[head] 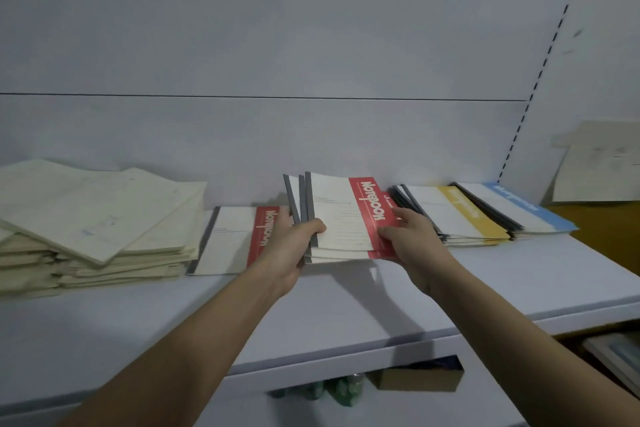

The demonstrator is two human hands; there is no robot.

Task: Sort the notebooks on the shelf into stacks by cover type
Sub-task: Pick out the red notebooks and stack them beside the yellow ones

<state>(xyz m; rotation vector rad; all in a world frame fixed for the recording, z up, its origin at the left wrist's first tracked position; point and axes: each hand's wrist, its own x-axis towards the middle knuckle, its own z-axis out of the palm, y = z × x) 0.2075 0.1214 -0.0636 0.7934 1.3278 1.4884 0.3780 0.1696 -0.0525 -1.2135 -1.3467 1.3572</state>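
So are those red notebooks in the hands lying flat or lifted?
Lifted and tilted: the red notebooks cast a shadow on the shelf, with both hands gripping them.

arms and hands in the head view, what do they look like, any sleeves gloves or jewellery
Both forearms are bare as far as the frame shows, with no sleeve in view. The left hand and the right hand wear no gloves, and no watch, bracelet or ring can be seen on the visible sides. There are no markings or tools strapped on. The picture is slightly blurred, so fine details such as nails cannot be told.
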